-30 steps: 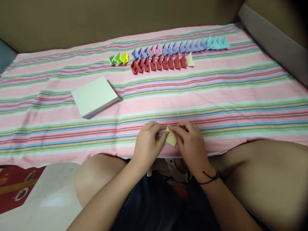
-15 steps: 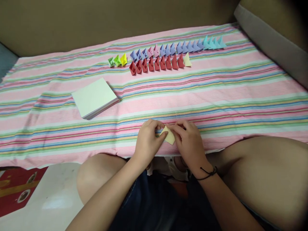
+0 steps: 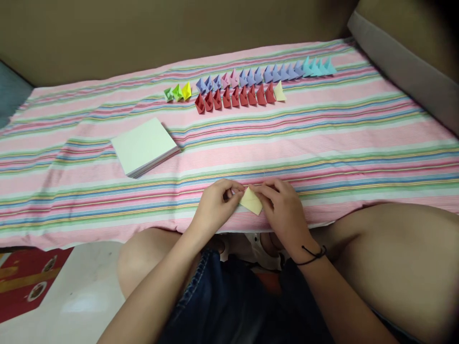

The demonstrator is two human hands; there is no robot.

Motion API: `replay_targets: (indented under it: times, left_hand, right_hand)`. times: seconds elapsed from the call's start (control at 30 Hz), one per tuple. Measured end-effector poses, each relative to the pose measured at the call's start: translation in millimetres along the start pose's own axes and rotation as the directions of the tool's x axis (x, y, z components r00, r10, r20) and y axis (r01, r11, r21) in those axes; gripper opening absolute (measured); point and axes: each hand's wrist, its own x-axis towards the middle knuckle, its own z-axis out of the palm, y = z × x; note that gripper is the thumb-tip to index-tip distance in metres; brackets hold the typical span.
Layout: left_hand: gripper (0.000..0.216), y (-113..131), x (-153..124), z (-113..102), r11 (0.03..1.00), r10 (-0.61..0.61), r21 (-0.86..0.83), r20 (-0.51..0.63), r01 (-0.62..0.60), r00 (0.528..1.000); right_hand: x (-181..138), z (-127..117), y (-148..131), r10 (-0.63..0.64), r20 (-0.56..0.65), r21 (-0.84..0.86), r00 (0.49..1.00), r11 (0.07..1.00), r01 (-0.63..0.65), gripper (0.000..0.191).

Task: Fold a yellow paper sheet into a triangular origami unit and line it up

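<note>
Striped cloth (image 3: pixel 322 138) covers the table. Paper stack (image 3: pixel 143 145) lies left; folded boats (image 3: pixel 247 86) stand far. At the near edge, left hand (image 3: pixel 215 208) and right hand (image 3: pixel 283 210) pinch the yellow paper (image 3: pixel 251 201). Advice: crease flat against the cloth.

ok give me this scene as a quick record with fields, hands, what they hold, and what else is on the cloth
left hand: left hand pinches the left edge of the pale yellow paper
right hand: right hand pinches the same paper from the right; black cord on the wrist
surface: striped cloth
paper stack: stack of square sheets, left of the hands
folded pieces, near row: red boats, one pale yellow boat at the right end
folded pieces, far row: purple and pink boats, teal boats
folded pieces, left: green and yellow boats
</note>
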Motion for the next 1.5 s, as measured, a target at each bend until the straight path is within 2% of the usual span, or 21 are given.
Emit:
replay_targets:
  times: [0.17, 0.3, 0.47, 0.53, 0.6, 0.7, 0.8, 0.9, 1.03, 1.17, 1.33, 1.4, 1.5]
  left_hand:
    - [0.021, 4, -6, 11, 0.987, 0.037, 0.156, -0.076, -0.025, 0.996]
    - [0.019, 5, -8, 14, 0.985, 0.065, 0.165, -0.105, -0.047, 0.992]
    - [0.014, 6, -10, 13, 0.986, 0.127, 0.124, -0.111, -0.113, 0.986]
    - [0.009, 7, -10, 13, 0.994, 0.105, 0.033, -0.105, -0.102, 0.989]
    - [0.014, 10, -9, 12, 0.983, 0.069, -0.161, -0.094, -0.083, 0.993]
    - [0.024, 19, -4, 7, 0.896, 0.007, -0.443, -0.072, -0.039, 0.997]
    - [0.023, 33, 5, -2, 0.826, -0.041, -0.564, -0.040, 0.011, 0.998]
    - [0.020, 49, 15, -12, 0.796, -0.022, -0.605, -0.011, 0.011, 1.000]
    - [0.019, 60, 28, -18, 0.782, 0.020, -0.622, -0.023, -0.030, 1.000]
    - [0.026, 53, 32, -16, 0.760, -0.014, -0.650, -0.061, -0.029, 0.998]
    - [0.032, 38, 29, -16, 0.735, -0.102, -0.676, -0.051, 0.040, 0.994]
    - [0.032, 34, 27, -17, 0.740, -0.122, -0.672, -0.081, 0.036, 0.989]
    - [0.033, 33, 25, -17, 0.745, -0.143, -0.666, -0.100, 0.040, 0.985]
  right_hand:
    - [0, -2, 1, 0.010, 0.027, 0.064, 1.000, 0.998, -0.012, 0.025]
    - [2, -5, 2, 0.045, 0.062, 0.164, 0.997, 0.985, -0.054, 0.027]
    - [8, -13, -1, 0.098, 0.171, 0.172, 0.980, 0.977, -0.128, 0.009]
    - [11, -20, -4, 0.077, 0.214, 0.189, 0.974, 0.975, -0.118, 0.003]
    - [14, -28, -7, 0.070, 0.263, 0.276, 0.962, 0.950, -0.144, 0.007]
    - [20, -42, -10, 0.091, 0.334, 0.465, 0.938, 0.850, -0.248, 0.008]
    - [28, -59, -12, 0.120, 0.362, 0.599, 0.924, 0.729, -0.330, 0.016]
    - [39, -76, -12, 0.139, 0.397, 0.636, 0.907, 0.671, -0.381, 0.026]
    - [56, -91, -9, 0.125, 0.450, 0.630, 0.884, 0.658, -0.413, 0.037]
    - [74, -96, -3, 0.079, 0.538, 0.582, 0.839, 0.686, -0.437, 0.041]
    - [93, -95, -1, -0.078, 0.667, 0.604, 0.741, 0.639, -0.476, 0.043]
    - [95, -93, -2, -0.105, 0.676, 0.617, 0.730, 0.622, -0.481, 0.039]
    - [91, -85, -3, -0.108, 0.664, 0.625, 0.739, 0.624, -0.470, 0.029]
